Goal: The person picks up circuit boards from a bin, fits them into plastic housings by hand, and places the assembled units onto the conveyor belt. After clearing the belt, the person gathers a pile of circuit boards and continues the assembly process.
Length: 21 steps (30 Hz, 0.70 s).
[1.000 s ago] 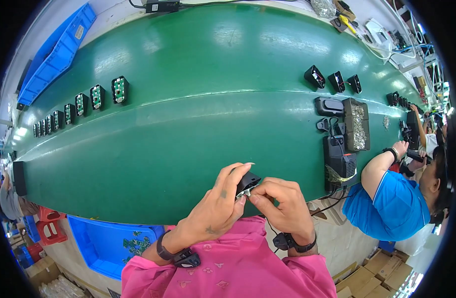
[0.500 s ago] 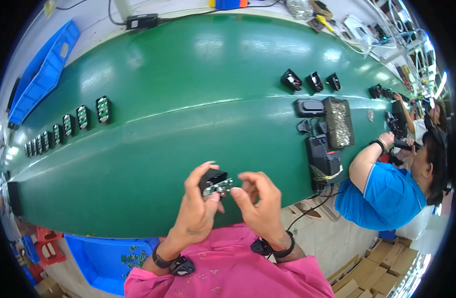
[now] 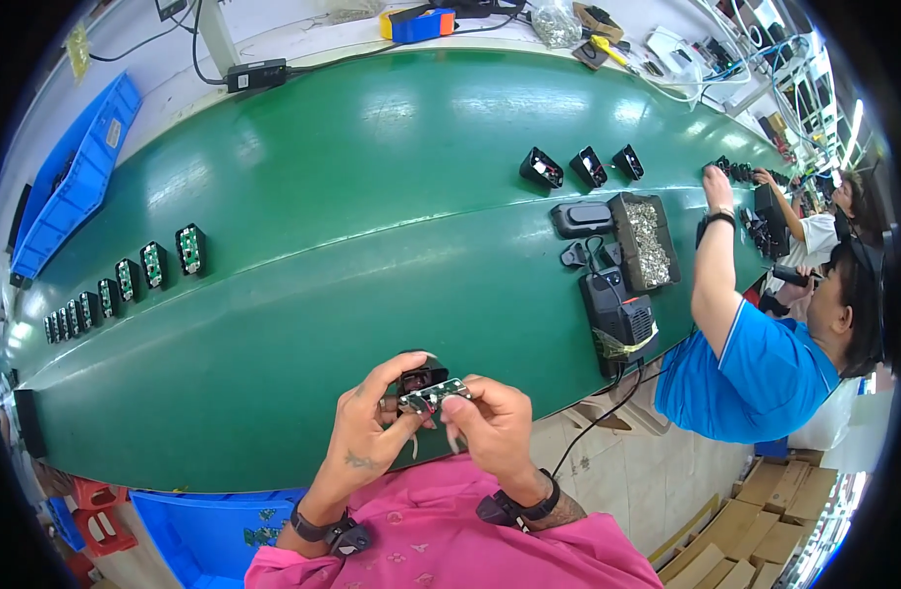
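At the near edge of the green table, my left hand (image 3: 365,424) is closed round a small black housing (image 3: 426,373) with its open side toward me. A green circuit board (image 3: 433,396) with white parts sits tilted just in front of that opening. My right hand (image 3: 498,424) pinches the board's right end between thumb and fingers, while my left thumb touches its left end. Thin wires show under the board, but where they run is hidden by my fingers.
Left, a row of several black housings with green boards (image 3: 153,265) stands near a blue crate (image 3: 78,177). Right are three open housings (image 3: 589,168), a tray of small metal parts (image 3: 647,245) and a black device (image 3: 617,319). A co-worker in blue (image 3: 755,368) reaches over the table.
My right hand has closed in and now grips the board, which sits apart from the housing's opening. The co-worker's arm has stretched farther across the table. The whole view has shifted slightly.
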{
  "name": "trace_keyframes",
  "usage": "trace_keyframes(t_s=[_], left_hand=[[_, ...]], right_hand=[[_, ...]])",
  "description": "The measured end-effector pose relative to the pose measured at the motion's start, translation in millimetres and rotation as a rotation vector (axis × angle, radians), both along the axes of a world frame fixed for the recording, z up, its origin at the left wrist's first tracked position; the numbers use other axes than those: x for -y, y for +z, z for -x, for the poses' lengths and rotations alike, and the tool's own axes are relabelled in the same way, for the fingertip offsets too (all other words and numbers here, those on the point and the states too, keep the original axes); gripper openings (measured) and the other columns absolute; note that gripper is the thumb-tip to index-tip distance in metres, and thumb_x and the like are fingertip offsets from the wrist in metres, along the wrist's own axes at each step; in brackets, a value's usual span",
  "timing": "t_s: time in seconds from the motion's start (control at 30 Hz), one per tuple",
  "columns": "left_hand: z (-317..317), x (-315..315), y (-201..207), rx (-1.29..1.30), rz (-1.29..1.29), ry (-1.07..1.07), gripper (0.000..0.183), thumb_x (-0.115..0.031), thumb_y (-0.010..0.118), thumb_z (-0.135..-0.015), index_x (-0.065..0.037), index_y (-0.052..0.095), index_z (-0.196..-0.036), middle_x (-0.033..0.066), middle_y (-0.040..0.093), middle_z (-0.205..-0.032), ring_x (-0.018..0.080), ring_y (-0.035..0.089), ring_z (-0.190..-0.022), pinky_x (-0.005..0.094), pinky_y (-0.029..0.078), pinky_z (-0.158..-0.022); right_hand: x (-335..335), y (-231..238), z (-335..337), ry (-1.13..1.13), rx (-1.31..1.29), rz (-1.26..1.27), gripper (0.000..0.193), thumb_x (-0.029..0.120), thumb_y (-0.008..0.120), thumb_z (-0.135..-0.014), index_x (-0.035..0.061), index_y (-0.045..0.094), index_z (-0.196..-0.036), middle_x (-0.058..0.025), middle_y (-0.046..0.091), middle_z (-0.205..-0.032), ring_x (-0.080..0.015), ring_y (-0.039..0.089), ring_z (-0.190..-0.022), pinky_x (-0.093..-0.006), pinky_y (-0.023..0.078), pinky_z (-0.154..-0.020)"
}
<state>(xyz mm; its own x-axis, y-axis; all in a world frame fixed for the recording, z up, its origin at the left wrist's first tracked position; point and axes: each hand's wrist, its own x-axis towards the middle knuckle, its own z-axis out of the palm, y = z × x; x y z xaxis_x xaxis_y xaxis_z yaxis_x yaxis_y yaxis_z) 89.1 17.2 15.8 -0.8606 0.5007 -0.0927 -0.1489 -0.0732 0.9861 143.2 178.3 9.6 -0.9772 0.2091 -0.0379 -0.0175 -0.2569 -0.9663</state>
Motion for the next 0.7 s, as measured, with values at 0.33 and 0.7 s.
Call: trace_keyframes(t_s=[0.33, 0.7], left_hand=[[-2.2, -12.3, -12.2, -0.353, 0.174, 0.155, 0.054, 0.011, 0.064, -0.081, -0.010, 0.059, -0.131, 0.0136, 0.067, -0.119, 0.0207, 0.070, -0.099, 0.0307, 0.057, -0.079], [-0.6, -18.1, -3.4, -0.383, 0.169, 0.122, 0.051, 0.008, 0.051, -0.089, -0.003, 0.051, -0.139, 0.0187, 0.064, -0.120, 0.0274, 0.067, -0.103, 0.0335, 0.053, -0.086]], right_hand=[[-19.9, 10.8, 4.8, 0.223, 0.008, -0.420, 0.022, 0.012, 0.069, -0.093, -0.0004, 0.060, -0.078, -0.0031, 0.054, -0.061, -0.0078, 0.045, -0.052, -0.0274, 0.035, -0.047], [-13.4, 19.3, 13.2, -0.003, -0.056, -0.699, 0.024, 0.011, 0.069, -0.091, -0.0011, 0.059, -0.074, -0.0064, 0.052, -0.061, -0.0160, 0.045, -0.051, -0.0321, 0.035, -0.048]])
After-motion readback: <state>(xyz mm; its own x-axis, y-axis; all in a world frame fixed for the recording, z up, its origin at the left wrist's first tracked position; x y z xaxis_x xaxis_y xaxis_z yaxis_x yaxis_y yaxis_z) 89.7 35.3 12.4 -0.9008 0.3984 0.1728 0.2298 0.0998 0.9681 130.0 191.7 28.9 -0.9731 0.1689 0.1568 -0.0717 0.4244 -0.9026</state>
